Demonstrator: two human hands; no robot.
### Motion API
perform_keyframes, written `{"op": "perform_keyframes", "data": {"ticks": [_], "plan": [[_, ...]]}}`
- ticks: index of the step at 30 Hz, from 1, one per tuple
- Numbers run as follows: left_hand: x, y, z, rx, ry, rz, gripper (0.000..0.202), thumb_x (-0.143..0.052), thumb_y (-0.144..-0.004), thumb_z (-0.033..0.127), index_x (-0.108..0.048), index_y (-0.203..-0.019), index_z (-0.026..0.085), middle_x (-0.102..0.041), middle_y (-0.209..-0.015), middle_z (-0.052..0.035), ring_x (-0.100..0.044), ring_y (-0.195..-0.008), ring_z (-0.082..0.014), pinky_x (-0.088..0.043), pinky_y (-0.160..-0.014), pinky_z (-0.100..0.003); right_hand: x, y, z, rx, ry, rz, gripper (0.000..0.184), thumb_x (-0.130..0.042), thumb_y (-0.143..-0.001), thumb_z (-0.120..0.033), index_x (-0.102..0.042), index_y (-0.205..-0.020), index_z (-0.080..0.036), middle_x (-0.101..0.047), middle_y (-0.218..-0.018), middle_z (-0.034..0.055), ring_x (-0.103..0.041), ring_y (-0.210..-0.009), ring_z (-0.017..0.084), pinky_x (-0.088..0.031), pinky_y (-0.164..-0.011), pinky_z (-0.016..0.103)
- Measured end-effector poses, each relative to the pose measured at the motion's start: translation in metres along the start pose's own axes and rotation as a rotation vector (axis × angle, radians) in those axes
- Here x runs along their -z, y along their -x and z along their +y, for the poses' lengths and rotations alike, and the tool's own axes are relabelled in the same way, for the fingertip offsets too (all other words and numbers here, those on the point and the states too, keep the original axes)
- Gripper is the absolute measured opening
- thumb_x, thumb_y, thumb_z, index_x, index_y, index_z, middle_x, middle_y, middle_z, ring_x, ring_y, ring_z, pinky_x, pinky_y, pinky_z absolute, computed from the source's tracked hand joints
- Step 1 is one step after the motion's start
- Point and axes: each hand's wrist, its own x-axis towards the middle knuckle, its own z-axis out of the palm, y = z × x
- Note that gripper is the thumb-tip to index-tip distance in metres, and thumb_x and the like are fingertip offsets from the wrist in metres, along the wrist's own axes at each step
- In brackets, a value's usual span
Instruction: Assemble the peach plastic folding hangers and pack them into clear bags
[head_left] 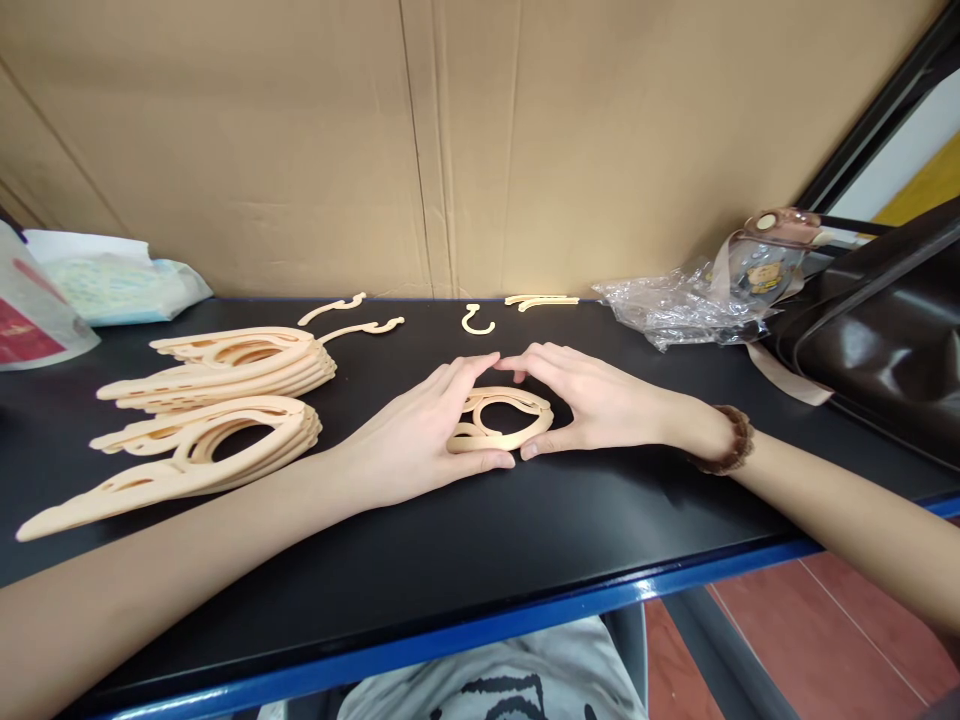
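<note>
A cream plastic folding hanger (504, 440) lies on the black table between my hands, folded into a loop. My left hand (420, 430) covers its left part, with the thumb along the near edge and the fingers over the far side. Around its right end curls my right hand (600, 400), thumb in front and fingers behind. The fingertips of both hands meet beyond the hanger. Left of my left hand lie two stacks of folded hangers, a nearer stack (247, 475) and a farther stack (292, 370).
A loose hanger hook (478, 322) and thin cream strips (544, 301) lie near the cardboard wall (300, 150). Two more cream pieces lie behind the stacks. At right are crumpled clear plastic (675, 305), a bottle (769, 265) and a dark bag (877, 330); a tissue pack (127, 285) sits left.
</note>
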Motion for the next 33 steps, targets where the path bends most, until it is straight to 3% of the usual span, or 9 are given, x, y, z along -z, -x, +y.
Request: {"op": "perform_keyframes", "data": {"ticks": [6,12,17,20,24,28,33], "plan": [[0.000,-0.001,0.001,0.006,-0.014,-0.008,0.083,-0.058,-0.080,0.062,-0.025,-0.144,0.021,-0.042,-0.145,-0.0117,-0.044,-0.130,-0.0273,-0.041,-0.104,-0.043,0.002,-0.001,-0.003,0.003,-0.061,0.018,0.065,-0.061,-0.078,-0.064,-0.050,-0.123,-0.018,-0.060,-0.105,0.0086,-0.053,-0.091,0.024,-0.043,-0.082,0.040],[0.001,-0.002,0.004,0.071,0.019,-0.022,0.099,-0.063,-0.076,0.062,-0.013,-0.150,0.019,-0.047,-0.143,-0.0116,-0.040,-0.134,-0.0286,-0.036,-0.108,-0.045,0.002,-0.001,-0.004,0.011,-0.116,0.014,0.060,-0.066,-0.079,-0.055,-0.049,-0.123,-0.019,-0.061,-0.111,0.0070,-0.053,-0.098,0.024,-0.042,-0.087,0.038],[0.000,-0.002,0.004,0.078,0.020,-0.008,0.097,-0.063,-0.078,0.059,-0.011,-0.151,0.024,-0.055,-0.135,-0.0081,-0.044,-0.129,-0.0289,-0.036,-0.106,-0.045,0.002,-0.001,-0.005,-0.004,-0.112,0.006,0.059,-0.066,-0.078,-0.056,-0.050,-0.121,-0.018,-0.060,-0.113,0.0082,-0.054,-0.101,0.025,-0.042,-0.089,0.039],[-0.001,-0.002,0.005,0.079,-0.003,0.011,0.096,-0.064,-0.077,0.058,-0.014,-0.151,0.022,-0.056,-0.134,-0.0083,-0.045,-0.127,-0.0288,-0.037,-0.105,-0.044,0.004,0.000,-0.004,-0.021,-0.126,0.012,0.059,-0.059,-0.081,-0.062,-0.050,-0.121,-0.019,-0.060,-0.116,0.0090,-0.055,-0.102,0.025,-0.042,-0.088,0.039],[0.002,0.000,0.008,0.032,-0.162,0.078,0.091,-0.063,-0.079,0.055,-0.018,-0.149,0.020,-0.057,-0.131,-0.0087,-0.051,-0.117,-0.0290,-0.039,-0.100,-0.042,0.007,0.001,0.005,-0.140,-0.174,0.135,0.047,-0.039,-0.096,-0.054,-0.049,-0.123,-0.018,-0.064,-0.105,0.0083,-0.059,-0.097,0.022,-0.044,-0.085,0.035],[0.015,0.003,0.015,-0.045,-0.354,0.165,0.087,-0.062,-0.081,0.053,-0.021,-0.148,0.018,-0.059,-0.130,-0.0087,-0.052,-0.115,-0.0299,-0.039,-0.097,-0.040,0.008,0.002,0.022,-0.275,-0.156,0.184,0.046,-0.037,-0.097,-0.053,-0.053,-0.120,-0.017,-0.068,-0.100,0.0071,-0.062,-0.090,0.020,-0.045,-0.082,0.034],[0.060,0.004,0.025,0.035,-0.517,0.230,0.085,-0.053,-0.086,0.050,-0.013,-0.151,0.013,-0.058,-0.129,-0.0110,-0.053,-0.114,-0.0314,-0.037,-0.099,-0.043,0.004,0.001,0.033,-0.226,-0.058,0.132,0.035,-0.051,-0.092,-0.046,-0.060,-0.111,-0.018,-0.069,-0.097,0.0062,-0.063,-0.088,0.021,-0.045,-0.081,0.035]]}}
